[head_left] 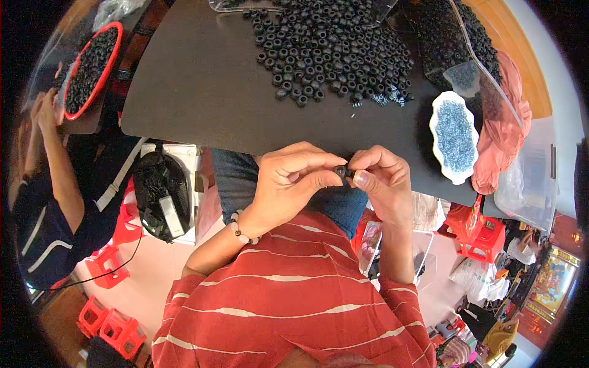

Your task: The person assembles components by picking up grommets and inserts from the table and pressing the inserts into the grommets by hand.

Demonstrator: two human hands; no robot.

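Close in front of my chest, by the table's near edge, my left hand (294,175) pinches a small black bead-like piece (343,172) between thumb and fingertips. My right hand (383,178) meets it from the other side, thumb and index finger closed at the same piece. Anything else between those fingertips is too small to make out. Beyond the hands, a heap of round black pieces with holes (331,52) covers the far part of the dark table (202,80). A few small pale-blue bits (381,98) lie at the heap's near edge.
Right of the hands, a white scalloped dish (434,126) holds many tiny blue pieces. Behind it are a clear container of black pieces (423,43) and pink cloth (506,122). At left, another person's arm (61,165) reaches toward a red-rimmed basin (115,55). Red stools (110,267) stand below.
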